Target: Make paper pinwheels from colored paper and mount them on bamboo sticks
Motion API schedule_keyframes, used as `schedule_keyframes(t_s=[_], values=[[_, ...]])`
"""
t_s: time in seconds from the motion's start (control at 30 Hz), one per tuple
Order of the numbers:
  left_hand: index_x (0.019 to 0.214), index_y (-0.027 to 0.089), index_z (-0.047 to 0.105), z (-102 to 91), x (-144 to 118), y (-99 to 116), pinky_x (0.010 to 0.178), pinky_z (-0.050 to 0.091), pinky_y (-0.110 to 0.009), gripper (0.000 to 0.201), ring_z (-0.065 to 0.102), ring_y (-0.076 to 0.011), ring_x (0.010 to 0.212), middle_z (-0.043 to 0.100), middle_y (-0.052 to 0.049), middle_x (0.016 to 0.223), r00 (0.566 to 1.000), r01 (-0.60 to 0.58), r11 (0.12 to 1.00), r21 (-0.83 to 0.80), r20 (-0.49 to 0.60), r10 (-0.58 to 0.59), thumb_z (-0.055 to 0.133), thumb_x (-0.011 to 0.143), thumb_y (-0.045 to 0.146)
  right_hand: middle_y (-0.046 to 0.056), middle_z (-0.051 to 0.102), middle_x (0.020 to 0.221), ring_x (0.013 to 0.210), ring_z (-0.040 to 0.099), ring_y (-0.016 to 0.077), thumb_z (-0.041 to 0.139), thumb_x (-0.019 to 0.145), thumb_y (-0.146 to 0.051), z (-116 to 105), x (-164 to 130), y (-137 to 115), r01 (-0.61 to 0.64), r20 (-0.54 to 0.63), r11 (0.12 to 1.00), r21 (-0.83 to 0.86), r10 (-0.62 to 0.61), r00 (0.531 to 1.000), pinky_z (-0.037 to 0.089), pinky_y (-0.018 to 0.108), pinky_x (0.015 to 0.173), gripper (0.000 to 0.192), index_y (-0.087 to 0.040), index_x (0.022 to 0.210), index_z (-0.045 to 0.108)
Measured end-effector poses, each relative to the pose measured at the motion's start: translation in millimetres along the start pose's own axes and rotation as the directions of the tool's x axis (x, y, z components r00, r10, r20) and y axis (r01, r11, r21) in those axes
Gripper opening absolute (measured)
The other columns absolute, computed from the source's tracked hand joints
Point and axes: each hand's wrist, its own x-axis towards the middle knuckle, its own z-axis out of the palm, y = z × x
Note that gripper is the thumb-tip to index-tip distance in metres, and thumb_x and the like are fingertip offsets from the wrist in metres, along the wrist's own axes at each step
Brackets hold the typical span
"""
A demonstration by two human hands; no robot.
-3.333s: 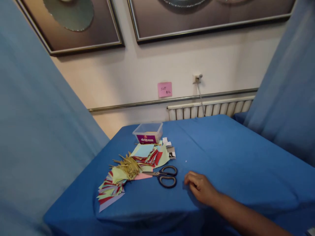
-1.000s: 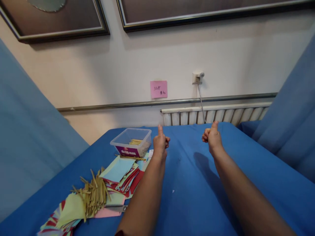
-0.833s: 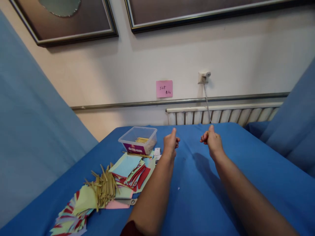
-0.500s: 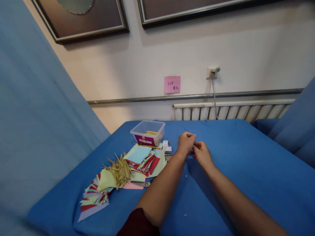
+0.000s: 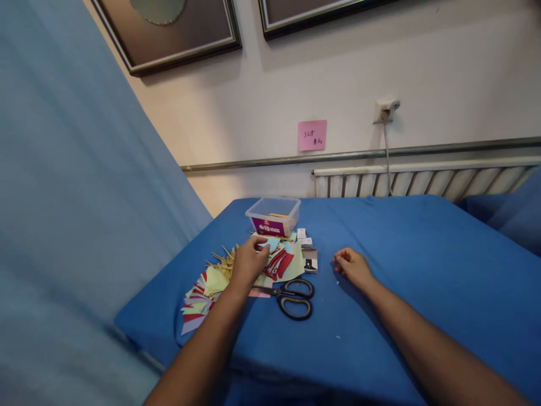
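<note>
My left hand [image 5: 250, 260] is over the pile of coloured paper pieces [image 5: 283, 265], fingers bent and a little apart; nothing shows between them. Beside it lies a heap of thin tan sticks [image 5: 222, 260], partly hidden by the hand. My right hand [image 5: 354, 267] hovers near the middle of the blue cloth, its fingers curled together; whatever they pinch, if anything, is too small to make out. Black-handled scissors [image 5: 296, 299] lie in front of the paper, their blades partly behind my left forearm. A fan of cut paper strips [image 5: 196, 307] spreads at the left.
A clear plastic box [image 5: 274, 217] with a purple label stands behind the paper, some sticks inside. Small white boxes [image 5: 306, 241] and an opened little box [image 5: 310, 261] sit right of the pile. Blue curtain [image 5: 84, 197] hangs left; a radiator [image 5: 414, 181] lines the wall.
My hands were together above the cloth with something red by them; they have parted. The left has moved left to the paper, uncovering the scissors. The view has shifted left.
</note>
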Motion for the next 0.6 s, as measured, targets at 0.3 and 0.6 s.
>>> schedule_keyframes(t_s=[0.3, 0.6], values=[[0.095, 0.020, 0.066, 40.7, -51.2, 5.9, 0.076, 0.042, -0.032, 0.032, 0.061, -0.0247, 0.086, 0.068, -0.008, 0.092, 0.934, -0.258, 0.947, 0.190, 0.299, 0.195, 0.070, 0.070, 0.040, 0.002, 0.068, 0.069, 0.054, 0.059, 0.0136, 0.058, 0.071, -0.032, 6.5, -2.4, 7.3, 0.005, 0.099, 1.000, -0.023, -0.002, 0.995, 0.044, 0.024, 0.050, 0.013, -0.020, 0.073, 0.060], [0.068, 0.019, 0.059, 47.4, -27.3, 10.6, 0.063, 0.037, -0.029, 0.026, 0.059, -0.0198, 0.070, 0.065, -0.007, 0.073, 0.977, -0.166, 0.948, 0.271, 0.178, 0.120, 0.049, 0.085, 0.037, 0.000, 0.065, 0.065, 0.053, 0.059, 0.0128, 0.057, 0.073, -0.030, 9.1, 2.4, 10.1, -0.031, 0.115, 0.999, -0.025, 0.034, 0.993, 0.043, 0.021, 0.046, 0.010, -0.020, 0.074, 0.059]])
